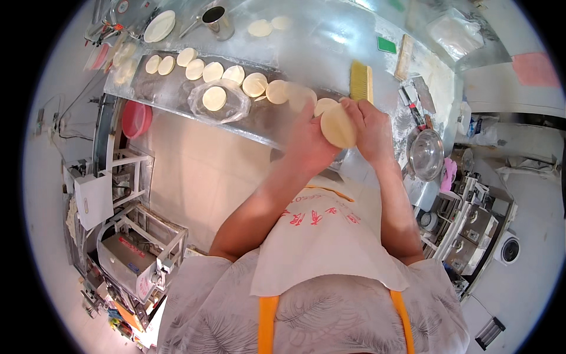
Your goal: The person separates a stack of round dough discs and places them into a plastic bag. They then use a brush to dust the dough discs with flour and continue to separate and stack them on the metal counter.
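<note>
A pale, round, flat piece of dough [339, 127] is held up in front of me, between both hands. My left hand [311, 140] grips its left edge, with the fingers partly smeared by a hazy patch. My right hand [370, 128] is closed on its upper right edge, fingers bent. Just behind it, partly hidden, lies another dough round [325, 106]. A row of similar thick dough rounds [234, 75] runs leftward along the metal worktable [171, 94]. One more round [214, 98] rests on a clear plastic sheet [236, 109] near the table's front edge.
Behind my right hand lies a brush with yellow bristles [361, 81]. A metal bowl [425, 154] and a knife [415, 109] are to the right. Far left stand a metal cup [218, 23] and white plates [160, 26]. Below the table's left end sits a red basin [136, 119].
</note>
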Available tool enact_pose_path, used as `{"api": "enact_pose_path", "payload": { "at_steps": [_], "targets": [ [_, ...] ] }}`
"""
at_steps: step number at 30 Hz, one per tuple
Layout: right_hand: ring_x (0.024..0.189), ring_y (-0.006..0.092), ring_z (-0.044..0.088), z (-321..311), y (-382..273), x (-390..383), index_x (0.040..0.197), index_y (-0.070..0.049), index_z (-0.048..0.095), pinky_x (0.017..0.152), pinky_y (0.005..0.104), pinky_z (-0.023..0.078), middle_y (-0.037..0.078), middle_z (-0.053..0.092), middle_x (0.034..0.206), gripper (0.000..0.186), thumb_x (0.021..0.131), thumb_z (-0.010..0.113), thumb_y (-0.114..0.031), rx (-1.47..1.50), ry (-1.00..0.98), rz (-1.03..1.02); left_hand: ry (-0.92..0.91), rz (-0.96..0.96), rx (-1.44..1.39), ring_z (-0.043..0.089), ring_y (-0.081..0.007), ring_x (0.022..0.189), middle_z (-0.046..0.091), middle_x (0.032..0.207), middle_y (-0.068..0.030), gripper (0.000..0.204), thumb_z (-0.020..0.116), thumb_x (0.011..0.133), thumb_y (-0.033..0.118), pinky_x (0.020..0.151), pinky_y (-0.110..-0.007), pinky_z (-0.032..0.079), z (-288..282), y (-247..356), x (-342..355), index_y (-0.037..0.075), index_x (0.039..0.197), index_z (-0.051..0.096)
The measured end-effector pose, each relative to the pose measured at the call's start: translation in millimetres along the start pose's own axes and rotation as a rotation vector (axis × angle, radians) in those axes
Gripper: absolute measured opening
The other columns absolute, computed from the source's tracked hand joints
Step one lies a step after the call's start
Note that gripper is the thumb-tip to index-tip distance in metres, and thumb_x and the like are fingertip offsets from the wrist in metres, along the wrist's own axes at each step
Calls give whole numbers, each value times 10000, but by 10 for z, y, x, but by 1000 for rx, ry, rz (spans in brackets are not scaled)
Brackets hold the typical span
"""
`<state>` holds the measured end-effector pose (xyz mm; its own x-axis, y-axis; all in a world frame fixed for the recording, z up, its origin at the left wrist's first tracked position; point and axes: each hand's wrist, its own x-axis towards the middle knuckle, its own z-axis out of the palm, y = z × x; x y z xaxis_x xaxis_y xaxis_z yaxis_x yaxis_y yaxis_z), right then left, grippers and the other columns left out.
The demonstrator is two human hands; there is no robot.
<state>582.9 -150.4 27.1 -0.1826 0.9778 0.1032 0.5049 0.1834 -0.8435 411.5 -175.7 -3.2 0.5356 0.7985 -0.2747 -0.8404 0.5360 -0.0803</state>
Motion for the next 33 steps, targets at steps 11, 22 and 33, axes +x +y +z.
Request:
{"api": "enact_pose_path", "payload": {
  "at_steps": [11, 22, 33],
  "targets": [
    [936, 232, 755, -63, -365, 10, 1208, -28, 754, 833, 369, 591, 148, 774, 1055, 270, 1026, 698, -220, 374, -3, 622, -12, 21, -84, 441, -311, 1499, 478, 1627, -122, 788, 222, 1145, 633, 1263, -475, 327, 88, -130, -94, 25, 1614, 399],
    [623, 209, 598, 55, -235, -133, 972, -2, 768, 623, 397, 502, 149, 676, 733, 506, 1094, 622, -471, -98, 211, 504, -71, 107, 190, 468, -263, 1463, 532, 1543, -100, 615, 491, 1141, 442, 1246, -456, 343, -2, -202, -84, 29, 1591, 419],
    [867, 116, 641, 36, -137, -338, 1275, -1, 722, 789, 294, 539, 54, 741, 982, 364, 1103, 659, -315, 213, 164, 253, 20, 61, 390, 543, -218, 1411, 578, 1491, -93, 538, 689, 1076, 214, 1188, -420, 458, -14, -146, -173, 32, 1541, 489]
  ]
}}
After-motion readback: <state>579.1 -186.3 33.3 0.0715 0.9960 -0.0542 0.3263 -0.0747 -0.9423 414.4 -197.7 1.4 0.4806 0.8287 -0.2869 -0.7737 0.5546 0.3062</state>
